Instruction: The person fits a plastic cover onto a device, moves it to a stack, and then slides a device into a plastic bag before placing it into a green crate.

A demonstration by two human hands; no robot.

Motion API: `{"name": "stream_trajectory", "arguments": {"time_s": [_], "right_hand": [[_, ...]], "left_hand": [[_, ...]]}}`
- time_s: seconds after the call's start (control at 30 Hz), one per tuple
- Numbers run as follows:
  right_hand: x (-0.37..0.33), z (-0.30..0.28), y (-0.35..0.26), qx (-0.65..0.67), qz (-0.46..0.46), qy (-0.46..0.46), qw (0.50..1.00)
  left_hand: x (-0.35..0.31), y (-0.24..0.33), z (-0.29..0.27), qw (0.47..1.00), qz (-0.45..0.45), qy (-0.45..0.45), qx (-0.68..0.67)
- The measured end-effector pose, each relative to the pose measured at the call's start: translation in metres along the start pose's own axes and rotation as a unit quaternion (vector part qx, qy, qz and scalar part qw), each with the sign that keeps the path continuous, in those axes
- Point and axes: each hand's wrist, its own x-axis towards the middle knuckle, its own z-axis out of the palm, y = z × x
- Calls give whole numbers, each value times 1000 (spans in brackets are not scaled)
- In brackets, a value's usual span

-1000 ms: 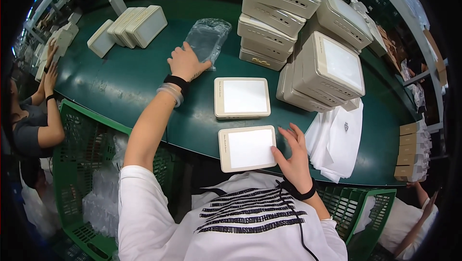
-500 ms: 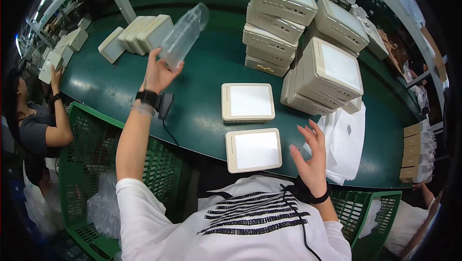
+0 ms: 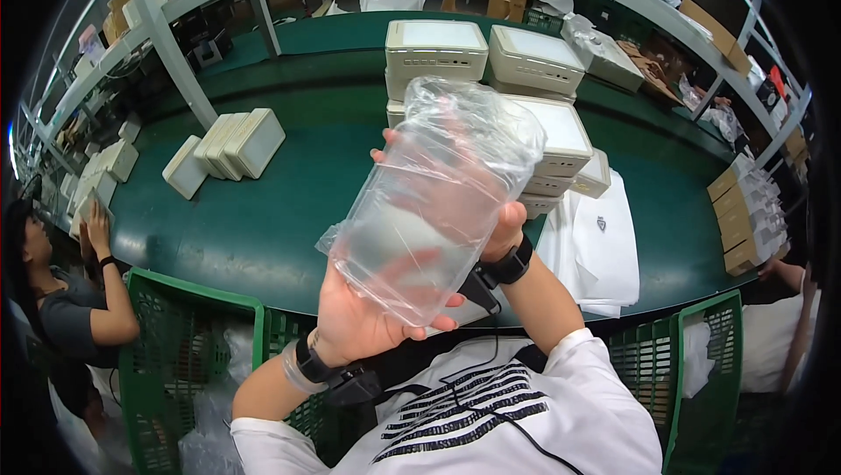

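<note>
Left hand (image 3: 355,313): grasping the near end of a clear plastic bag (image 3: 416,230) from beneath, fingers partly spread and curled under, tips showing at its lower edge.
Right hand (image 3: 506,228): partly open, supporting the bag's right side, thumb along the edge; grip force cannot be told.
Bag position: between both hands' fingers, tilted, far end crumpled; two-sided support presumably keeps limp film spread.
Cream device stacks (image 3: 438,42): beyond the fingers, probably piled to save space.
White sheets (image 3: 618,247): right of the right fingers.
Tilted devices (image 3: 254,147): well left of the fingers, probably leaning for mutual support.
</note>
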Motion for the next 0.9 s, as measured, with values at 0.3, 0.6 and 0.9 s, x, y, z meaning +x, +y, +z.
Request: {"name": "stream_trajectory", "arguments": {"time_s": [0.3, 0.6, 0.9], "right_hand": [[-3, 29, -9, -59, -52, 57, 995], [-58, 37, 14, -396, 352, -213, 821], [-36, 41, 4, -216, 56, -111, 968]], "left_hand": [[-21, -6, 17, 865, 121, 213, 438], [-27, -2, 16, 898, 196, 160, 360], [-27, -16, 16, 918, 122, 154, 343]]}}
